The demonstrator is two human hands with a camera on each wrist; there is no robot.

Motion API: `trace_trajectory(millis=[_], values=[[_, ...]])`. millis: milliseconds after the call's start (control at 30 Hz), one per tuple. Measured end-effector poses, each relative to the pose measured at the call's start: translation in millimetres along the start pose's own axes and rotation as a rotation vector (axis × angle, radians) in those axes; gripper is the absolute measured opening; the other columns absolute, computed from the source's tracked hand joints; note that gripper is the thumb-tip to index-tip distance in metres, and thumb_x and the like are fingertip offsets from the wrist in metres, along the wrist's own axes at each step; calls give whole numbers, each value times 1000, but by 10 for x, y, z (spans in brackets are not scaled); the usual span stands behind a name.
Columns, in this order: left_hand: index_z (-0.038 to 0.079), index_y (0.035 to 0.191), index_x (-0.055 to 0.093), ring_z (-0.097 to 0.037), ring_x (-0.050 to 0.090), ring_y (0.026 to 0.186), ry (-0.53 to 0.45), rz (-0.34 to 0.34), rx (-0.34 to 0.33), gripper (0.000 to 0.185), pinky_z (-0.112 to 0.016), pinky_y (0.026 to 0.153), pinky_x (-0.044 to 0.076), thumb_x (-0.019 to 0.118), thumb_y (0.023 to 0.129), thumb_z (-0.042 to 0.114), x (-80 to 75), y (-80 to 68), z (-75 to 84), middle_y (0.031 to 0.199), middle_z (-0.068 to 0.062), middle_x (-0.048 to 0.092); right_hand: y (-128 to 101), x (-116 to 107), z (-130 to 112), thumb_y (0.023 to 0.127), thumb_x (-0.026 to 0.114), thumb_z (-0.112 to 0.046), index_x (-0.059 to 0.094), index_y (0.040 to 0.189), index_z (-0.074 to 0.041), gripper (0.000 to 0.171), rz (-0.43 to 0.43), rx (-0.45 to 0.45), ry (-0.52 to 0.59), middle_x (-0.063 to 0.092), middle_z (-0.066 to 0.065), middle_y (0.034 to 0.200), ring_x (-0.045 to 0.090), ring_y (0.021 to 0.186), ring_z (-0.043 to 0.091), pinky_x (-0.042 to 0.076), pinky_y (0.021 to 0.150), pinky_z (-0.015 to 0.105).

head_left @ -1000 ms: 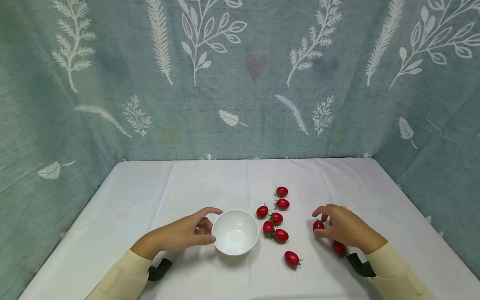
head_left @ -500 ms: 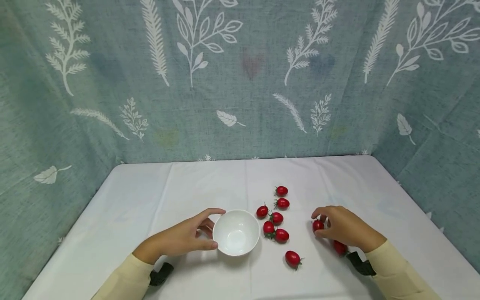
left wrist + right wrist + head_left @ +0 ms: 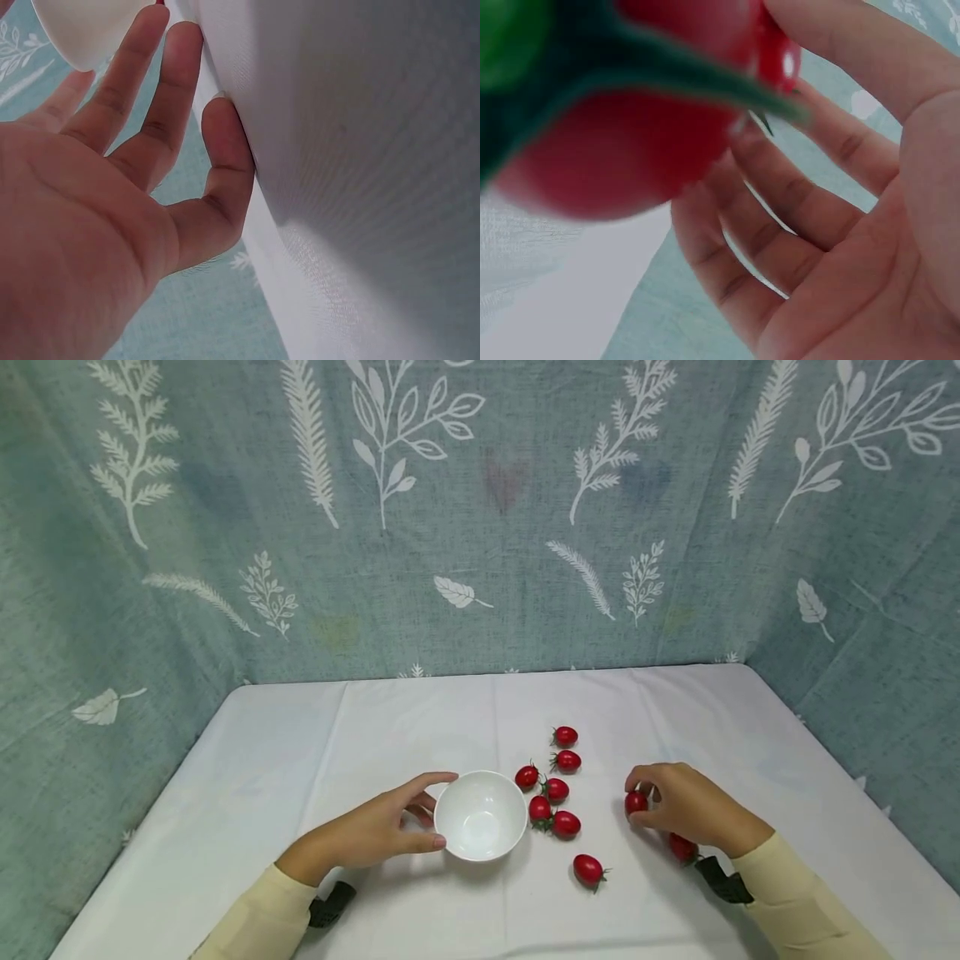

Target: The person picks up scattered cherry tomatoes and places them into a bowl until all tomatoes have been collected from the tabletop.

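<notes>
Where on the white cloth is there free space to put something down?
A wide patch of white cloth lies beyond the left hand and bowl, up to the curtain. Another lies beyond the right hand. Crowded: just right of the bowl, where six tomatoes lie close, and around the right hand, which pinches one tomato, with another tomato near its wrist.

We see a left sleeve point(image 3: 255, 917) and a right sleeve point(image 3: 802, 897), both long, plain and of pale cream-yellow cloth, with some soft folds. At each wrist we notice one small black device, the left one point(image 3: 332, 906) and the right one point(image 3: 723, 881), bent in its form. The hands point(image 3: 367, 833) are bare.
</notes>
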State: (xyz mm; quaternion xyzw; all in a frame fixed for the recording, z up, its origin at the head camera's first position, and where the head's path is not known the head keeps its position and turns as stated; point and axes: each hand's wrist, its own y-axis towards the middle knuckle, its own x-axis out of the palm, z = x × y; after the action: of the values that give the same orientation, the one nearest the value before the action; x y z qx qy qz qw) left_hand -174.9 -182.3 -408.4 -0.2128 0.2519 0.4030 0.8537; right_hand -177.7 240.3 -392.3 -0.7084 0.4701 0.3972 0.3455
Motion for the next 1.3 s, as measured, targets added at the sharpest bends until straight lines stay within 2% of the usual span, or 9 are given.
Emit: trace_trajectory(millis=[200,367,533,700,933,1100,1300], values=[[40,152,33,-16,62,112,8,3,1,77,-43,93,46,76,88,44,8,-8,-1,117,6,66,-18,12,-73,78,86,-21,73,101,-21,27,181,-139,-69,67,-12,91,58,87,13,53,76,33],[36,154,32,-17,61,114,-1,-5,12,78,-47,96,46,75,89,43,6,1,7,118,6,66,-59,79,-260,76,89,-21,74,107,-20,34,323,-238,-24,69,-11,97,61,91,15,56,77,35],[36,154,32,-17,61,115,-10,-5,27,77,-48,99,44,75,90,41,5,21,7,117,8,66,-58,126,-506,74,90,-18,73,110,-20,40,391,-368,42,68,-11,100,58,90,8,55,74,30],[38,153,32,-16,61,115,-15,-2,20,78,-48,99,44,75,89,42,12,16,-16,115,9,67,8,205,-729,76,89,-17,72,112,-22,40,359,-421,92,67,-12,100,54,86,5,51,69,24],[38,154,31,-16,61,114,-26,-13,27,77,-49,99,44,74,90,43,21,1,-17,116,7,67,140,345,-928,79,87,-19,72,113,-19,38,286,-482,121,67,-9,94,57,79,13,47,67,20],[37,154,31,-15,61,113,-31,-17,14,77,-48,99,44,73,90,44,27,4,-18,116,6,68,219,407,-1038,81,85,-22,71,113,-21,35,229,-467,130,64,-9,90,57,74,14,47,63,18],[37,155,31,-14,60,113,-32,-19,7,77,-49,101,43,73,90,44,14,6,-17,115,9,67,331,478,-1144,82,85,-23,72,111,-21,31,171,-435,115,69,-11,100,61,82,11,53,71,20]])
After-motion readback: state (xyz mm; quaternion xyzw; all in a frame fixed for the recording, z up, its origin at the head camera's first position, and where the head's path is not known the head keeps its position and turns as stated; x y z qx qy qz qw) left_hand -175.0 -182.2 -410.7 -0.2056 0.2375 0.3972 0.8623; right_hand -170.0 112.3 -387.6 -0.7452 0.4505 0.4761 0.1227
